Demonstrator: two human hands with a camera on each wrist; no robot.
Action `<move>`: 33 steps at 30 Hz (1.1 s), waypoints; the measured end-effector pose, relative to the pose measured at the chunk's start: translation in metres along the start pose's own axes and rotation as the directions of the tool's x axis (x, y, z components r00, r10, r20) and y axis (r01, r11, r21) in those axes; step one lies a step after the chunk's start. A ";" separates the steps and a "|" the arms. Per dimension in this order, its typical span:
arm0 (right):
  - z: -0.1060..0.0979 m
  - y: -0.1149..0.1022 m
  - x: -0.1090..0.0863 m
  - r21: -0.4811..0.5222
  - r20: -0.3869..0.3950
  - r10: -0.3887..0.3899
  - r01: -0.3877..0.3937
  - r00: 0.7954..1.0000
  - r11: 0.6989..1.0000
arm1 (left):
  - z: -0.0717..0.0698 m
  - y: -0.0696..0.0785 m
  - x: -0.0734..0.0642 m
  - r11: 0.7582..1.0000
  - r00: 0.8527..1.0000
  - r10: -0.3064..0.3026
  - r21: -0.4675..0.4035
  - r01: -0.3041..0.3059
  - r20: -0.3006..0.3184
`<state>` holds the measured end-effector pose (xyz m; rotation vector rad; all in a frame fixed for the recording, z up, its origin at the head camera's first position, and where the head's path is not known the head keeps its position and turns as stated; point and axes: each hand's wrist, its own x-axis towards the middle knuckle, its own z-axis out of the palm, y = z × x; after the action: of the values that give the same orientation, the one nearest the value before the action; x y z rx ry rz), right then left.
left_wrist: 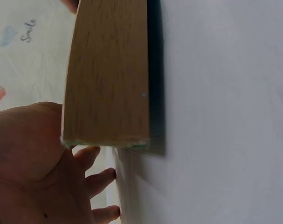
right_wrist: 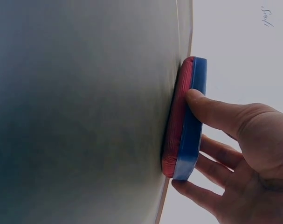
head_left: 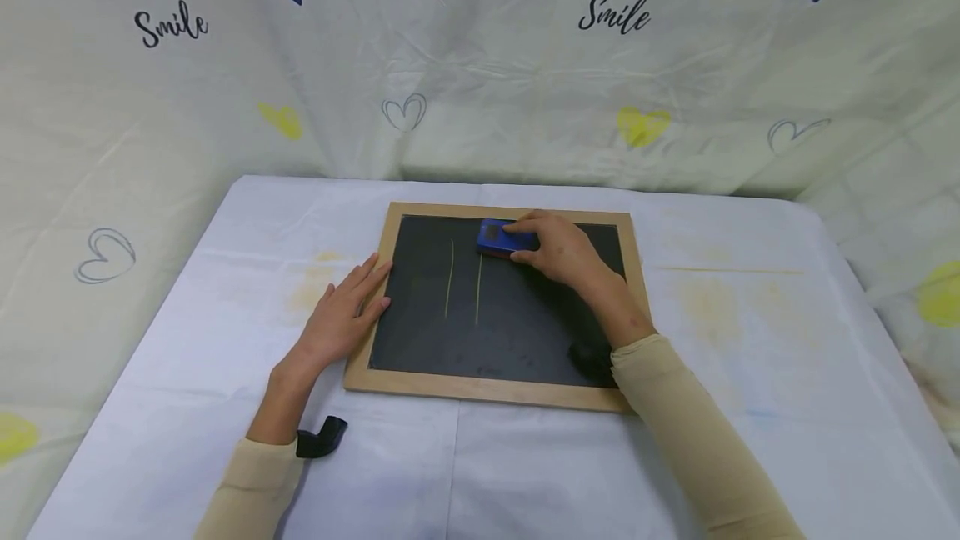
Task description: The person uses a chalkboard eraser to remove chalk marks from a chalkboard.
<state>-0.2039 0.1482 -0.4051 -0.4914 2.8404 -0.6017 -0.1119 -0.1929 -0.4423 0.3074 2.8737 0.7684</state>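
Left hand (head_left: 341,319): fingers spread, resting on the left frame (head_left: 487,389).
Chalkboard (head_left: 427,348): probably stiff; best held by that wooden frame.
Chalk lines (head_left: 451,277): two, left of centre; should smudge easily.
Eraser (head_left: 497,242): at the board's far part; looks light, soft red pad (right_wrist: 177,121) boardward, firm blue back (right_wrist: 191,140) to grasp by its long sides.
Right hand (head_left: 562,250): pinches the eraser, thumb nearside.
Table (head_left: 180,365): white covering, faint yellow smears.
Backdrop (head_left: 510,107): pale, hearts and "Smile" lettering, beyond.
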 end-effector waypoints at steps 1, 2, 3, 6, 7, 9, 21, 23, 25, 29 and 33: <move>0.000 -0.001 0.000 -0.003 -0.002 0.003 -0.003 1.000 1.000 | 0.000 0.000 0.000 1.000 1.000 -0.001 -0.001 0.001 0.000; 0.000 -0.002 0.001 -0.004 -0.005 0.006 -0.006 1.000 1.000 | 0.001 0.000 0.000 1.000 1.000 -0.001 0.000 0.001 0.000; 0.001 -0.003 0.001 -0.008 -0.009 0.008 -0.008 1.000 1.000 | 0.001 0.000 0.001 1.000 1.000 0.000 -0.001 0.000 0.000; 0.002 -0.006 0.004 -0.015 -0.016 0.004 -0.005 1.000 1.000 | 0.001 -0.001 0.001 1.000 1.000 0.000 0.002 0.000 -0.001; 0.003 -0.007 0.004 -0.013 -0.015 0.003 -0.004 1.000 1.000 | 0.001 -0.001 0.001 1.000 1.000 0.000 0.003 0.000 -0.001; 0.004 -0.009 0.006 -0.011 -0.010 0.002 -0.003 1.000 1.000 | 0.001 -0.001 0.000 1.000 1.000 -0.002 0.003 0.002 0.001; 0.004 -0.014 0.005 0.001 0.011 0.022 -0.022 1.000 1.000 | 0.000 -0.001 0.000 1.000 1.000 -0.006 -0.002 0.006 0.002; 0.005 -0.015 0.004 0.003 0.021 0.024 -0.024 0.999 1.000 | 0.001 -0.001 0.001 1.000 1.000 -0.007 -0.002 0.007 0.003; 0.006 -0.016 0.003 0.006 0.031 0.023 -0.023 0.999 1.000 | 0.001 -0.002 0.001 1.000 1.000 -0.010 -0.004 0.010 0.005; 0.005 -0.020 -0.002 0.007 0.039 0.018 -0.018 0.999 1.000 | 0.000 0.000 0.000 1.000 1.000 -0.009 -0.006 0.009 0.007; 0.005 -0.021 -0.007 0.014 0.046 0.013 -0.013 0.999 1.000 | -0.001 0.000 0.000 1.000 1.000 -0.006 -0.011 0.006 0.007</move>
<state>-0.1904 0.1303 -0.3999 -0.4778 2.7915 -0.6003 -0.1118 -0.1930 -0.4414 0.2989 2.8613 0.7809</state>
